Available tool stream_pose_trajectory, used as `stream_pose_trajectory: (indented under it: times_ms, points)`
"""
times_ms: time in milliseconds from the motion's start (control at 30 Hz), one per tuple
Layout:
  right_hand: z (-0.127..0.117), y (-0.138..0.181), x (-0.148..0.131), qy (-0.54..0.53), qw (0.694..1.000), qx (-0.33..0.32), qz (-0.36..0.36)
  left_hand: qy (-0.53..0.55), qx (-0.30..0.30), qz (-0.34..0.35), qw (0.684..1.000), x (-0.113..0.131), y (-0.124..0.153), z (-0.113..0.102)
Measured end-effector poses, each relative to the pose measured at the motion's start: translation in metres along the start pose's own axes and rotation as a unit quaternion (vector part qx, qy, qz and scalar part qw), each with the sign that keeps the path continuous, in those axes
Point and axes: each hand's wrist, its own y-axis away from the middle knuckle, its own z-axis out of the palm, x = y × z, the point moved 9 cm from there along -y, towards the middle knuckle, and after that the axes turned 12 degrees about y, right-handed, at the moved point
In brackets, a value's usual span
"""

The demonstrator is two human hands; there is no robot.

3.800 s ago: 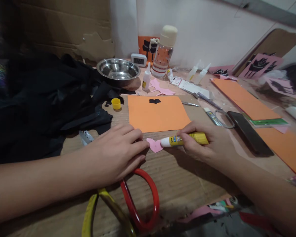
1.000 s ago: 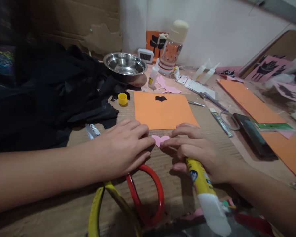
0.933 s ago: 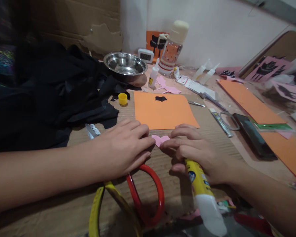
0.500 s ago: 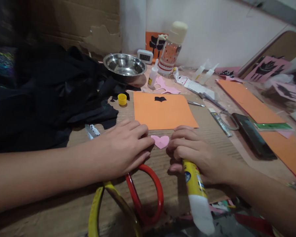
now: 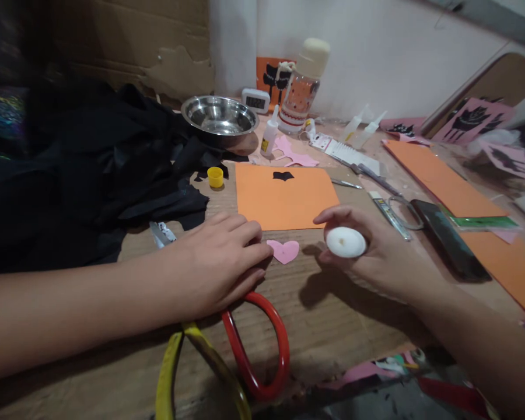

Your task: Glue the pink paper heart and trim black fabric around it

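Observation:
My right hand (image 5: 382, 256) is closed round a glue stick (image 5: 345, 242), lifted off the board with its white end turned toward me. My left hand (image 5: 214, 265) lies flat on the cardboard, fingers stretched, its fingertips touching the left edge of a small pink paper heart (image 5: 283, 251). Just beyond the heart lies an orange paper sheet (image 5: 284, 198) with a small black cut-out (image 5: 283, 175) near its far edge. A yellow cap (image 5: 215, 177) sits left of the sheet.
Large scissors with red and yellow handles (image 5: 245, 361) lie under my left wrist. Black cloth (image 5: 91, 175) fills the left. A steel bowl (image 5: 219, 116), a bottle (image 5: 301, 87), glue bottles, a phone (image 5: 446, 236), small scissors (image 5: 398, 210) and more orange paper (image 5: 464, 204) lie behind and right.
My right hand has let go of the pink heart, drawn back to the right and lifted, swinging the glue stick up so its white end faces me. My left hand has stayed put.

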Motion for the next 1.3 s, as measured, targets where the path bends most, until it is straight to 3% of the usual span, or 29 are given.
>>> stream_pose_trajectory:
  times_ms: [133,433,633,933,1200,1300]
  points:
    - [0.006,-0.003,0.001,-0.017,0.999,-0.046,-0.009,0.019,0.002,0.0,1.0,-0.001,0.0,-0.002]
    - [0.0,0.004,-0.002,0.097,0.994,0.029,-0.041,0.018,0.023,0.008,1.0,-0.003,0.002,-0.002]
    - [0.007,0.001,-0.01,0.142,0.989,-0.005,-0.047,0.02,0.046,0.022,0.999,-0.004,0.001,-0.007]
    - [0.009,0.001,-0.006,0.149,0.988,-0.018,-0.042,0.076,0.086,-0.124,0.986,-0.035,-0.002,-0.021]
    - [0.01,0.001,-0.01,0.133,0.989,-0.031,-0.047,0.254,0.084,-0.137,0.954,-0.042,-0.001,-0.02]
    - [0.011,0.002,-0.006,0.132,0.99,-0.034,-0.04,0.268,0.089,-0.129,0.951,-0.041,-0.002,-0.022]
